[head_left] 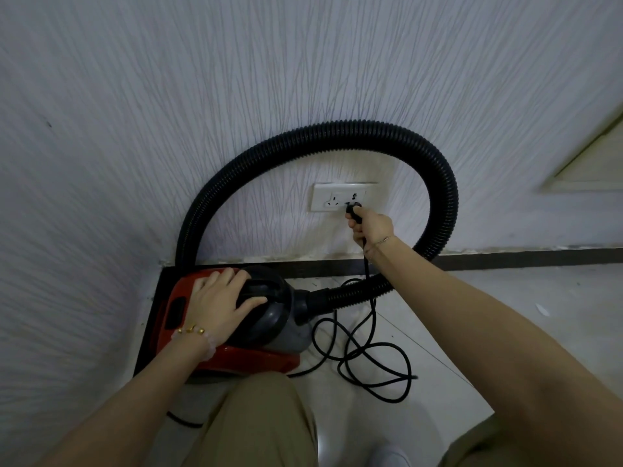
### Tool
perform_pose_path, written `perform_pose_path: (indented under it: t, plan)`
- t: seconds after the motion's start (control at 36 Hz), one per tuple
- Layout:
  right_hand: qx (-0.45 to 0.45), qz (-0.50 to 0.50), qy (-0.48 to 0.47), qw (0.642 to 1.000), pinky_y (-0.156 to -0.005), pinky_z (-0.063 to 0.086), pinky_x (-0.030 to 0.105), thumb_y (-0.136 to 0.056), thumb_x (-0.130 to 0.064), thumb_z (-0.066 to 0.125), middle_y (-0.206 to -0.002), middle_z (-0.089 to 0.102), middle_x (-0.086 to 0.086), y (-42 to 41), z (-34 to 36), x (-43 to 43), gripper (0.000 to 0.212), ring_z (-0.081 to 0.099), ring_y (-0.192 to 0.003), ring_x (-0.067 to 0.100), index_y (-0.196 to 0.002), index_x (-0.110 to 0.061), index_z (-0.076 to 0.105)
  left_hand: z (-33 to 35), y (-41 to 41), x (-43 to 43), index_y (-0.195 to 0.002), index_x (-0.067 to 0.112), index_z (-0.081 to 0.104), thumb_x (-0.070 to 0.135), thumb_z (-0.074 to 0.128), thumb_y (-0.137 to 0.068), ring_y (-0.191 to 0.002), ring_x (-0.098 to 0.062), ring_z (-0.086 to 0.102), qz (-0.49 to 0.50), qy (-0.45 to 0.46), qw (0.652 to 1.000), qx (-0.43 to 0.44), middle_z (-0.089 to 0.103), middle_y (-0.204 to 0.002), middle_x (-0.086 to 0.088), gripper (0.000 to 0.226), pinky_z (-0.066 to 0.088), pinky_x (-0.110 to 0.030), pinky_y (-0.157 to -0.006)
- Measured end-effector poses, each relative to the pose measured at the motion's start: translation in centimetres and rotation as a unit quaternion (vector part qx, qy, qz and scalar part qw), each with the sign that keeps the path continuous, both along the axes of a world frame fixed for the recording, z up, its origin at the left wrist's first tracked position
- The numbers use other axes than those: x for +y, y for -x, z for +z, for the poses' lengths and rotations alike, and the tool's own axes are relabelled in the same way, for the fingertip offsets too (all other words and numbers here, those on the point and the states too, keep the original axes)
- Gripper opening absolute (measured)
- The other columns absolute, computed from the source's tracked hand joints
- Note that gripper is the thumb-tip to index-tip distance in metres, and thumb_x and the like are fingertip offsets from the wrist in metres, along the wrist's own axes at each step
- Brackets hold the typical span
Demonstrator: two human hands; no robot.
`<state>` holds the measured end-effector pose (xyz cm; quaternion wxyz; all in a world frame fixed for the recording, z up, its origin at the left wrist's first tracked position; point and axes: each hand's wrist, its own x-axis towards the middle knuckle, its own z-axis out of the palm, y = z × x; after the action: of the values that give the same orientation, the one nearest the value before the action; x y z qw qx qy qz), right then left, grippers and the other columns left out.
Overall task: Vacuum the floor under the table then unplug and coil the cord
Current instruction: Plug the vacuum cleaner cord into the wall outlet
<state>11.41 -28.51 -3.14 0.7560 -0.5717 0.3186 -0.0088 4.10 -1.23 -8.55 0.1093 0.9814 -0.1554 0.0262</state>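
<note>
A red and grey canister vacuum [263, 352] sits on the floor in the wall corner. My left hand [222, 298] rests flat on its top by the black handle, fingers spread. Its black ribbed hose [337, 133] arches up against the wall and comes back down to the vacuum's front. My right hand [371, 227] is closed around the black plug [354, 210] at the right side of the white wall socket [340, 197]. I cannot tell whether the prongs are in. The black cord [371, 358] hangs from that hand and lies in loose loops on the tiles.
Textured white wallpaper covers both walls, with a dark skirting strip [505, 257] along the floor. A door panel [593, 163] is at the right. My knees in tan trousers [256, 423] fill the near floor. White tiles [438, 332] lie right of the vacuum.
</note>
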Motion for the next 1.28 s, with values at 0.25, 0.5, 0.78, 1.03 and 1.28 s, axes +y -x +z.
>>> perform_pose_path:
  t: [0.25,0.5,0.78,1.03,1.28]
  plan:
    - [-0.003,0.008,0.002,1.000,-0.033,0.027,0.012,-0.095,-0.013,0.051,-0.067,0.055,0.005,0.0,0.0,-0.2,0.025,0.037,-0.032,0.001,-0.073,-0.005,0.060,0.1,0.1,-0.2,-0.100,0.021,0.059,0.068,0.024,-0.076,-0.087,-0.025,0.058,-0.006,0.001,1.000,0.006,0.061,-0.089,0.000,0.063,0.041,-0.038,-0.078]
    - [-0.014,-0.047,-0.024,0.998,-0.031,0.028,0.012,-0.094,-0.011,0.053,-0.069,0.057,0.003,-0.2,-0.4,0.7,0.023,0.042,-0.035,0.001,-0.072,-0.007,0.059,-0.2,0.0,-0.1,-0.101,0.021,0.059,0.068,0.025,-0.076,-0.087,-0.025,0.059,-0.005,-0.010,1.000,0.002,0.062,-0.091,0.000,0.063,0.041,-0.037,-0.077]
    - [-0.035,-0.054,-0.023,0.998,-0.035,0.030,0.013,-0.094,-0.014,0.054,-0.069,0.058,0.001,-1.0,-0.9,1.1,0.022,0.042,-0.037,0.001,-0.075,-0.008,0.063,-0.1,0.0,-0.1,-0.100,0.023,0.059,0.067,0.023,-0.076,-0.084,-0.023,0.058,-0.006,-0.008,1.000,0.000,0.061,-0.089,0.001,0.062,0.040,-0.037,-0.076]
    - [-0.034,-0.006,-0.015,0.999,-0.034,0.030,0.012,-0.096,-0.014,0.051,-0.067,0.056,0.004,-0.8,-0.8,0.2,0.025,0.042,-0.040,0.004,-0.075,-0.007,0.063,-0.1,-0.5,0.0,-0.098,0.022,0.058,0.069,0.021,-0.076,-0.085,-0.024,0.058,-0.016,-0.022,1.000,0.007,0.061,-0.090,0.001,0.063,0.040,-0.036,-0.075]
    - [0.007,0.127,-0.032,0.991,-0.034,0.029,0.011,-0.102,-0.026,0.041,-0.067,0.045,-0.002,0.0,0.4,-1.1,0.026,0.037,-0.035,0.000,-0.086,-0.012,0.056,0.3,-0.6,-0.2,-0.103,0.022,0.056,0.070,0.018,-0.075,-0.093,-0.025,0.057,-0.020,-0.023,0.999,0.021,0.061,-0.097,-0.001,0.067,0.039,-0.037,-0.079]
